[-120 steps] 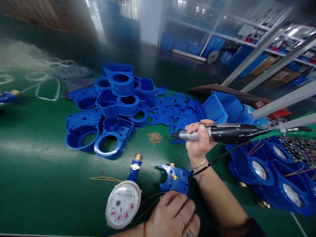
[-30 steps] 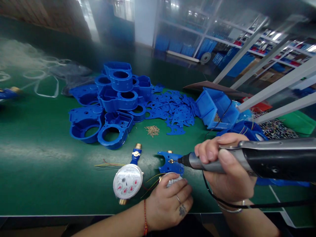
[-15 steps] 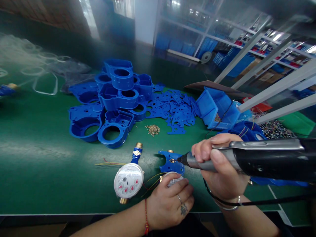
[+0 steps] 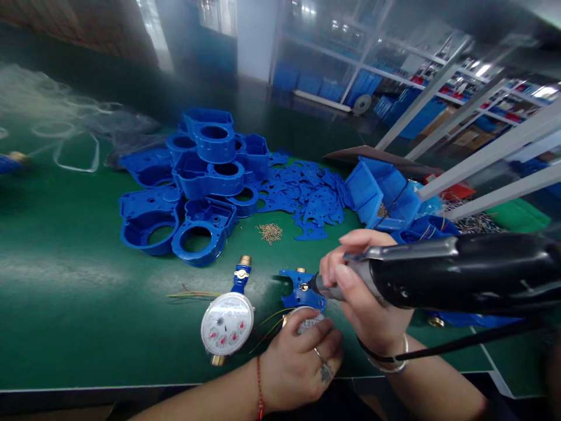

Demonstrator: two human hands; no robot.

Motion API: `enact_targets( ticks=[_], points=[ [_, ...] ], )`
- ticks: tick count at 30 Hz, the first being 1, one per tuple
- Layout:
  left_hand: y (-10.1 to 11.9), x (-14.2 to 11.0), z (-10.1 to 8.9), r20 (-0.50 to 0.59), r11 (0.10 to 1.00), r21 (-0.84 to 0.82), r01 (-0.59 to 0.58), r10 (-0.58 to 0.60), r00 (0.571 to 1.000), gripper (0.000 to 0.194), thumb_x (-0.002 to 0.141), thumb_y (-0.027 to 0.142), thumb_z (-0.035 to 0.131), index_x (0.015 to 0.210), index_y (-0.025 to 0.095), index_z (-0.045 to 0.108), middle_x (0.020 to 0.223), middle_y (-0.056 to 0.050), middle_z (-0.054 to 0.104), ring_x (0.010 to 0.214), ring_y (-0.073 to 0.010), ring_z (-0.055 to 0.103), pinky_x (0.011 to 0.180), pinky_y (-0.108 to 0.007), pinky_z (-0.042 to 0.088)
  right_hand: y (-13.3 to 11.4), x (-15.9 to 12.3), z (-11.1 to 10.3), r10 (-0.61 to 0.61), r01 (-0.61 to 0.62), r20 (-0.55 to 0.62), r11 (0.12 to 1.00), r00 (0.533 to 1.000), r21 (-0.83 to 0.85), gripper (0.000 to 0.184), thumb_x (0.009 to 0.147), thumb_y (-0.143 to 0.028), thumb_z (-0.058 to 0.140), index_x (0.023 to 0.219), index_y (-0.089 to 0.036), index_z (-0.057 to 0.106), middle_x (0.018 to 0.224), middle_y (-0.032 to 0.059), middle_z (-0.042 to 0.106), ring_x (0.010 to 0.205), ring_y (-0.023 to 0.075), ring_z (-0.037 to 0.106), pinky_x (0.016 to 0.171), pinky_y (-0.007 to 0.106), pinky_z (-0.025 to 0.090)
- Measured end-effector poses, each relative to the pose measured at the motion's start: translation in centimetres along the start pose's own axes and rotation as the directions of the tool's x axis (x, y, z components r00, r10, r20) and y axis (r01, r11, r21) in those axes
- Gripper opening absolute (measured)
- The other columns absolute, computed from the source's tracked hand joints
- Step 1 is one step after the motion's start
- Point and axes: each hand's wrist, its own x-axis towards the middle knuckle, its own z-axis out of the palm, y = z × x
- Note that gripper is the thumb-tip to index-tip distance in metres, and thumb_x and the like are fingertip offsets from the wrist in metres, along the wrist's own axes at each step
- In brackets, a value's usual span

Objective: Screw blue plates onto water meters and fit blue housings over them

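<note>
My left hand (image 4: 302, 359) is closed over a round water meter (image 4: 310, 323), hiding most of its dial. A flat blue plastic plate (image 4: 290, 300) lies just beyond that dial, over the meter's pipe body. My right hand (image 4: 366, 301) grips a black and grey electric screwdriver (image 4: 416, 273), held tilted, its tip at the brass fitting (image 4: 303, 287) in the plate's middle. Whether a screw is on the tip I cannot tell. To the left lies a second water meter (image 4: 227, 325), its white dial facing up and its thin wires stretching left.
Blue plastic housings (image 4: 205, 169) are stacked at the back, beside a heap of blue plates (image 4: 313, 190). Small brass screws (image 4: 269, 233) lie in a pile. A blue bin (image 4: 383, 193) stands at the right, near white metal posts (image 4: 456, 146). The screwdriver's cord (image 4: 438, 349) trails right.
My right hand and the screwdriver have shifted left, and the tool's back end has swung closer to me. My left hand stays on the meter.
</note>
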Motion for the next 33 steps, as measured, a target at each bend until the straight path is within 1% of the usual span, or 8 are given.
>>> enact_targets(
  ticks=[2,6,11,18,23,27,31,33],
  points=[
    [0.02,-0.28,0.22,0.004,1.000,0.000,0.004,-0.004,1.000,0.017,0.092,0.012,0.050,0.092,0.013,0.067,0.098,-0.003,0.070,0.098,-0.0161,0.059,0.101,-0.039,0.039,-0.21,0.21,0.42,0.001,-0.001,0.019,1.000,1.000,-0.006,0.023,0.083,-0.021,0.060,0.104,-0.027,0.051,0.067,-0.0056,0.051,0.054,0.0119,0.052,0.052,0.029,0.046],
    [0.10,-0.74,0.62,0.007,1.000,-0.004,0.008,-0.008,1.000,0.014,0.090,0.012,0.053,0.093,0.013,0.067,0.101,-0.003,0.070,0.100,-0.0162,0.058,0.103,-0.039,0.037,-0.47,0.60,0.80,-0.020,0.021,0.025,0.998,0.999,-0.057,0.015,0.081,-0.017,0.057,0.092,-0.025,0.049,0.062,-0.0060,0.048,0.049,0.0114,0.050,0.043,0.025,0.044],
    [0.15,-0.73,0.59,0.013,1.000,0.012,-0.004,0.004,1.000,0.008,0.088,0.012,0.059,0.090,0.013,0.067,0.100,-0.003,0.070,0.099,-0.0169,0.059,0.102,-0.040,0.037,-0.48,0.67,0.83,-0.022,0.026,0.044,0.995,0.999,-0.094,0.012,0.081,-0.018,0.055,0.081,-0.024,0.045,0.061,-0.0055,0.046,0.049,0.0119,0.049,0.043,0.026,0.044],
    [0.16,-0.40,0.16,0.029,0.999,0.033,0.004,-0.005,1.000,0.011,0.090,0.013,0.056,0.091,0.014,0.067,0.102,-0.002,0.069,0.100,-0.0163,0.058,0.102,-0.039,0.037,-0.51,0.85,1.12,-0.018,0.021,0.040,0.997,0.999,-0.074,0.017,0.081,-0.018,0.056,0.092,-0.025,0.045,0.060,-0.0068,0.047,0.046,0.0117,0.049,0.040,0.025,0.043],
    [0.14,-0.33,0.13,0.019,0.999,0.034,-0.001,0.001,1.000,0.013,0.090,0.012,0.054,0.091,0.014,0.067,0.102,-0.002,0.069,0.099,-0.0163,0.058,0.100,-0.039,0.039,-0.18,0.83,0.82,-0.035,0.036,0.028,0.997,0.999,-0.067,0.015,0.082,-0.016,0.056,0.085,-0.025,0.044,0.063,-0.0061,0.045,0.050,0.0112,0.049,0.042,0.024,0.042],
    [0.06,-0.14,0.12,-0.008,1.000,0.019,0.008,-0.007,1.000,0.017,0.091,0.012,0.051,0.087,0.014,0.067,0.098,-0.002,0.070,0.096,-0.0152,0.058,0.098,-0.037,0.040,0.02,0.71,0.68,0.006,-0.005,0.022,0.998,1.000,-0.062,0.017,0.083,-0.018,0.057,0.095,-0.026,0.047,0.063,-0.0066,0.047,0.048,0.0110,0.049,0.042,0.025,0.042],
    [0.10,0.00,0.12,-0.009,1.000,0.023,0.019,-0.019,1.000,0.015,0.091,0.013,0.053,0.088,0.015,0.067,0.098,-0.002,0.070,0.095,-0.0147,0.058,0.099,-0.036,0.039,0.00,0.79,0.71,-0.021,0.024,0.051,0.998,0.998,-0.059,0.014,0.083,-0.017,0.055,0.085,-0.025,0.044,0.061,-0.0067,0.047,0.049,0.0110,0.048,0.043,0.024,0.042],
    [0.16,0.08,0.09,-0.023,0.999,0.019,0.028,-0.028,0.999,0.015,0.091,0.012,0.053,0.087,0.014,0.067,0.096,-0.001,0.070,0.093,-0.0145,0.058,0.099,-0.036,0.038,-0.04,0.82,0.74,-0.019,0.023,0.059,0.998,0.998,-0.056,0.014,0.083,-0.016,0.055,0.086,-0.025,0.044,0.061,-0.0068,0.047,0.048,0.0107,0.048,0.043,0.024,0.043]
  ],
)
